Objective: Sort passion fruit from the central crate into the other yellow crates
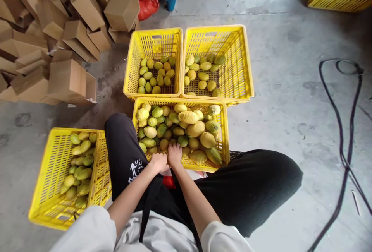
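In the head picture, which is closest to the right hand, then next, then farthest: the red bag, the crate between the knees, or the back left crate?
1. Crate between the knees: right at the right hand.
2. Back left crate: just beyond it.
3. Red bag: farther back, by the boxes.

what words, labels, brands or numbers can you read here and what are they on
"H", perhaps "HI": white print on the left trouser leg; its other marks are too blurred to read.
No readable text on the cardboard boxes or yellow crates.
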{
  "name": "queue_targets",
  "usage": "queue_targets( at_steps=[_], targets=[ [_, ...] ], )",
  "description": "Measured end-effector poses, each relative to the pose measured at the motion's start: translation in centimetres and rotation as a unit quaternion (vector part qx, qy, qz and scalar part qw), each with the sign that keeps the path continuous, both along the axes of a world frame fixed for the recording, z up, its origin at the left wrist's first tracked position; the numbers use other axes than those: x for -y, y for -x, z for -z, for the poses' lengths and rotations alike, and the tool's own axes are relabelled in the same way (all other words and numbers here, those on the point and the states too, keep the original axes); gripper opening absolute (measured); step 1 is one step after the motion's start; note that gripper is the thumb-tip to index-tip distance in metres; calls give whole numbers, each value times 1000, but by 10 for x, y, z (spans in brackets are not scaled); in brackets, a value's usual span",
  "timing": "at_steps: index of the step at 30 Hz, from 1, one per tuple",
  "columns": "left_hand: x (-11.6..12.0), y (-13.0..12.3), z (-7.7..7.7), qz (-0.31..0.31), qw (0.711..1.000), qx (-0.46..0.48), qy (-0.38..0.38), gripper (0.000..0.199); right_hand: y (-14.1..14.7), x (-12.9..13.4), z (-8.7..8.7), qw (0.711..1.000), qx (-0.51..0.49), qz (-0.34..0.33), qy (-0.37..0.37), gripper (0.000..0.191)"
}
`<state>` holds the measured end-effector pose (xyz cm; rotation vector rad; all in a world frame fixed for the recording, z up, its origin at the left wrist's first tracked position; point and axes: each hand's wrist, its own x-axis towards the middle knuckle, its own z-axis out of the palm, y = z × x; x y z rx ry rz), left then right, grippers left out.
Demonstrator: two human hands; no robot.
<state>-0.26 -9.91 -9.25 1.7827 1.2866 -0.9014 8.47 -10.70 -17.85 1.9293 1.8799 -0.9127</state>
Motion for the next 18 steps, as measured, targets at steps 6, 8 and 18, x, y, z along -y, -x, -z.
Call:
queue_targets(
  at_steps=[6,8,18],
  targets=[
    [-3,-2,1,3,1000,-4,10,48,3,-2,15,1000,-13,-6,-11,37],
    [-5,-2,1,-2,1000,-4,13,49,3,-3,18,1000,-17,-7,-13,36],
    [-28,-10,-10,-41,998,-24,-28,41,4,-8,19,1000,-21,13,0,33]
  ],
)
